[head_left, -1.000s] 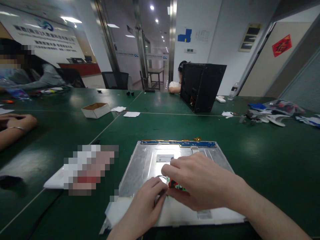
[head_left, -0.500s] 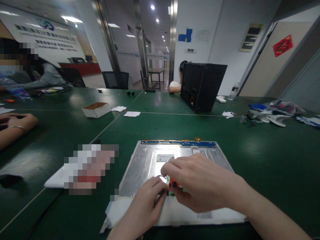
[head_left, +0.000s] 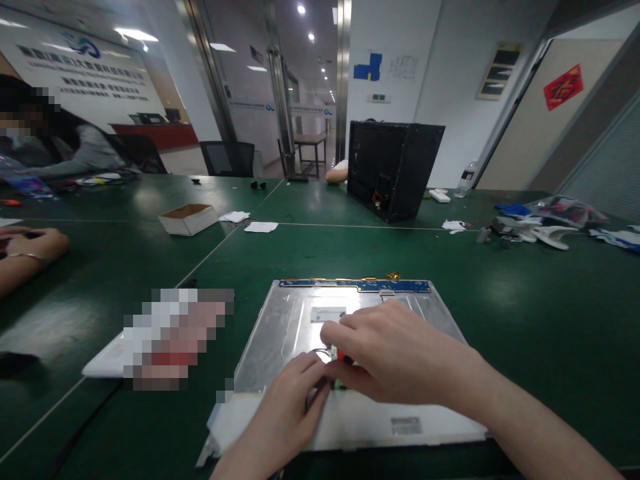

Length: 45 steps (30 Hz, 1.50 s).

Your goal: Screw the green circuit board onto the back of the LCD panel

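On the green table lies a silver metal-backed display panel [head_left: 265,340] with a blue circuit strip [head_left: 320,285] along its far edge. My right hand [head_left: 390,353] is closed over its middle, around an orange-and-black tool [head_left: 344,357]; most of the tool is hidden, so its kind does not show. Under the fingers a small green circuit board [head_left: 336,385] peeks out. My left hand [head_left: 295,393] is closed at the near side of this board, fingertips touching those of my right hand. Thin dark wires [head_left: 320,351] curve beside the fingertips. What the left fingers pinch is hidden.
A blurred-out packet [head_left: 107,357] lies left of the panel, with a black cable near it. Farther off are an open white box [head_left: 187,223], papers [head_left: 261,227] and a large black case [head_left: 395,167]. Bags and scraps [head_left: 545,223] sit right. Another person's hand [head_left: 43,247] rests left.
My right hand has tipped slightly, its thumb now closer to my left fingertips, and less of the orange tool shows. The whole view has shifted a little.
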Each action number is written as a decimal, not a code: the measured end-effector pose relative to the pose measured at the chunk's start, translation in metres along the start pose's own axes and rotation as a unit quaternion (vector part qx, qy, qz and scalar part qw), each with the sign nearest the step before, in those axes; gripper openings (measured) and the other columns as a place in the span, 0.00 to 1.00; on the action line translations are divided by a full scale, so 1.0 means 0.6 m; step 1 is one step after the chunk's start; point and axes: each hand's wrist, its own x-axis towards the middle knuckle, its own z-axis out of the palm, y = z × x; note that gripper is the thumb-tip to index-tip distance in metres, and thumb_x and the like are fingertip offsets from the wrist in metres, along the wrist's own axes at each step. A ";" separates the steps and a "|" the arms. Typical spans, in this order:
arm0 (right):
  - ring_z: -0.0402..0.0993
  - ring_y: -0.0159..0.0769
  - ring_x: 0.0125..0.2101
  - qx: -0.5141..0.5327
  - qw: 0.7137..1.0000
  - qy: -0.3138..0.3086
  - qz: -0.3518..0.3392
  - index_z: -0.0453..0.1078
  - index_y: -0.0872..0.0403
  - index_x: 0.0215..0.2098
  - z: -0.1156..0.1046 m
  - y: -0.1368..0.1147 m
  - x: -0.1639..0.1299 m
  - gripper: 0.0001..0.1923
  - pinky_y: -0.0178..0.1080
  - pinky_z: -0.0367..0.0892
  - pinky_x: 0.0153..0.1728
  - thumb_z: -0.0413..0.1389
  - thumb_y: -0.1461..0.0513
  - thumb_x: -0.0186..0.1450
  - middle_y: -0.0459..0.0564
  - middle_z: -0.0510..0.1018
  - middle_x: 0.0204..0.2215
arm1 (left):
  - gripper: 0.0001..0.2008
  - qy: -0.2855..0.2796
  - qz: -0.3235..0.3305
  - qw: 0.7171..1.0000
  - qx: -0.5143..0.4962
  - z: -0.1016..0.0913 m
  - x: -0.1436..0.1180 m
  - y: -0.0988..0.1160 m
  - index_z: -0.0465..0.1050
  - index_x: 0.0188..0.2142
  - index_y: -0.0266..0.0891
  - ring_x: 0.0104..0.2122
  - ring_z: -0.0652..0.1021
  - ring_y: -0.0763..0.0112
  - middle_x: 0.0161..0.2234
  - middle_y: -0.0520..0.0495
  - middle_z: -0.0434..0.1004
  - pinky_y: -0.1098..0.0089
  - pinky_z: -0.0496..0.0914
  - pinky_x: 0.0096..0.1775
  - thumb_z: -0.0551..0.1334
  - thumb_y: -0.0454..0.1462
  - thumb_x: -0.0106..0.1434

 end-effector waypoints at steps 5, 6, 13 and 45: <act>0.65 0.30 0.24 0.014 1.000 -0.004 -0.010 0.61 0.54 0.38 -0.003 -0.003 0.000 0.04 0.37 0.44 0.20 0.50 0.62 0.64 0.45 0.75 0.30 | 0.10 -0.018 -0.006 1.000 -0.006 0.002 0.000 -0.003 0.70 0.37 0.40 0.40 0.74 0.61 0.38 0.45 0.73 0.65 0.69 0.41 0.52 0.29 0.62; 0.65 0.30 0.24 0.016 1.000 -0.004 -0.013 0.61 0.54 0.38 -0.003 -0.003 0.000 0.04 0.37 0.44 0.20 0.50 0.63 0.64 0.45 0.75 0.30 | 0.10 -0.019 -0.005 1.000 -0.009 0.002 0.000 -0.004 0.70 0.37 0.41 0.40 0.73 0.61 0.38 0.45 0.73 0.65 0.69 0.41 0.52 0.29 0.62; 0.69 0.33 0.26 0.012 1.000 -0.007 0.013 0.61 0.53 0.41 0.000 0.002 0.002 0.09 0.36 0.43 0.21 0.53 0.57 0.66 0.46 0.77 0.32 | 0.10 -0.004 0.011 1.000 -0.017 0.005 -0.001 -0.007 0.69 0.37 0.41 0.41 0.73 0.62 0.39 0.46 0.73 0.65 0.68 0.42 0.52 0.29 0.62; 0.65 0.30 0.23 -0.017 1.000 0.015 -0.008 0.63 0.54 0.38 0.005 0.000 -0.001 0.07 0.37 0.42 0.21 0.49 0.59 0.69 0.45 0.75 0.28 | 0.10 0.004 0.010 1.000 0.003 0.005 -0.002 -0.005 0.71 0.38 0.40 0.38 0.75 0.63 0.38 0.46 0.74 0.66 0.70 0.39 0.53 0.29 0.62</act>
